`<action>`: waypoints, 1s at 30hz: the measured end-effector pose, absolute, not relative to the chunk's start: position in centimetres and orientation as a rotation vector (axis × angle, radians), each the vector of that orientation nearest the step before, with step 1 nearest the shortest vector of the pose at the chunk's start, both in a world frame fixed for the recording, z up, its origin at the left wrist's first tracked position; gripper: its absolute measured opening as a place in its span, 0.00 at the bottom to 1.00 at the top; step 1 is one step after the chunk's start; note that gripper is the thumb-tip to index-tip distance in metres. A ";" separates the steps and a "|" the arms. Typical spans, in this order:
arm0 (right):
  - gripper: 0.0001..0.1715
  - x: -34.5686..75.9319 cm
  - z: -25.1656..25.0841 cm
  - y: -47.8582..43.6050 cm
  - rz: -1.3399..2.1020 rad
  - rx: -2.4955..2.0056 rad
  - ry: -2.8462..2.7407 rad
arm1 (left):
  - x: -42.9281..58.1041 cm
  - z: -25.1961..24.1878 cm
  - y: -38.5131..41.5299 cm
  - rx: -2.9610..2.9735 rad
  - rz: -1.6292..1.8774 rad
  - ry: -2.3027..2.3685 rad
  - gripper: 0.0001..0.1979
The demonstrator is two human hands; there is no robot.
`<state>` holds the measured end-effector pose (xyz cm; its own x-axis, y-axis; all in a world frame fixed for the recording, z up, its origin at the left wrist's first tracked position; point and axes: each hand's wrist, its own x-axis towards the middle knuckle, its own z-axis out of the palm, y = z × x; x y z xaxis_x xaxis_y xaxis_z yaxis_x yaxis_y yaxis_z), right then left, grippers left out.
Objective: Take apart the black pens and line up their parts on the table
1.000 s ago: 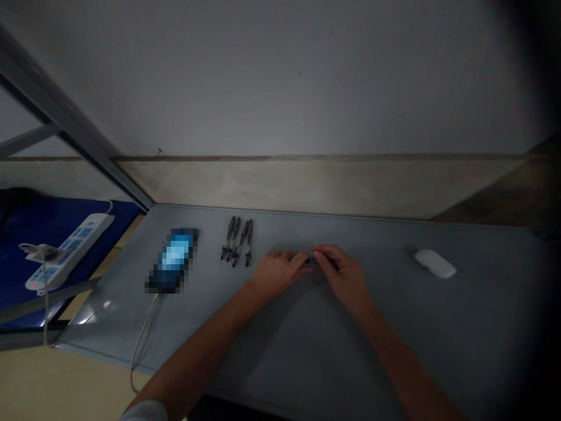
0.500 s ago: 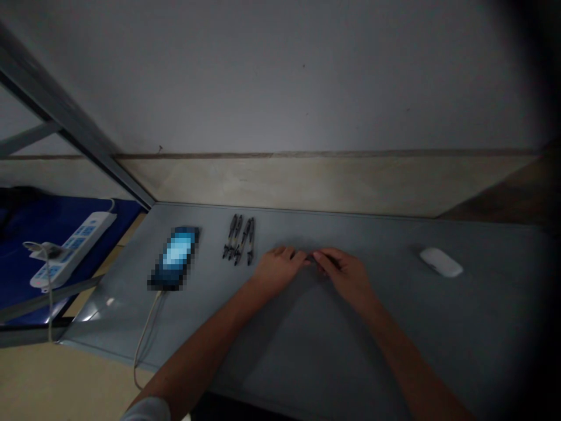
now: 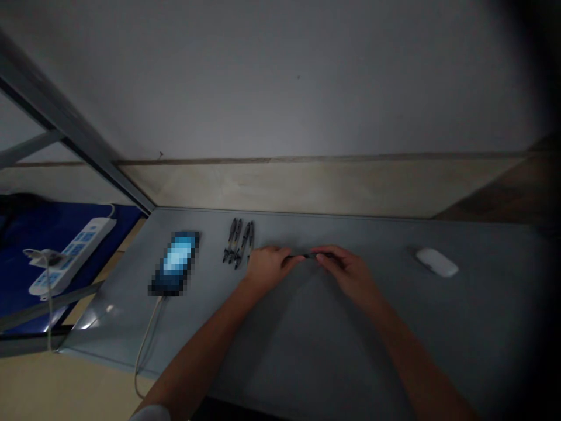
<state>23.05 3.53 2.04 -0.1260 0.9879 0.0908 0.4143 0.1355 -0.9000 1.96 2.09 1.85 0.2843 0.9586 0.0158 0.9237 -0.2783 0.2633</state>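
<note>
Over the middle of the grey table (image 3: 315, 351), a dark pen (image 3: 310, 255) is held roughly level between my two hands. My left hand (image 3: 268, 269) pinches its left end, and my right hand (image 3: 344, 266) is closed on its right end. Fingers cover both ends of the pen. Just left of my left hand lie several dark pens (image 3: 237, 241) side by side, pointing away from me; the rightmost is partly hidden by that hand.
A phone (image 3: 175, 261) with a lit, pixelated screen and a cable lies on the left. A white mouse (image 3: 437, 262) rests on the right. Beyond the table's left edge, a white power strip (image 3: 74, 254) lies on a blue surface. A wall runs behind.
My left hand has shifted slightly left, so more of the pen shows between my hands. It now partly covers the rightmost lying pen. The view has tilted a little.
</note>
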 end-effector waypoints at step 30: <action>0.14 24.2 2.6 3.9 0.912 -1.341 -1.436 | 1.4 1.3 2.7 2.077 0.616 1.807 0.24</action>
<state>24.17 3.93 2.59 0.0376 0.9892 0.1419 0.2922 0.1249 -0.9482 1.41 2.74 1.29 0.1074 0.9880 0.1114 0.8501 -0.1494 0.5050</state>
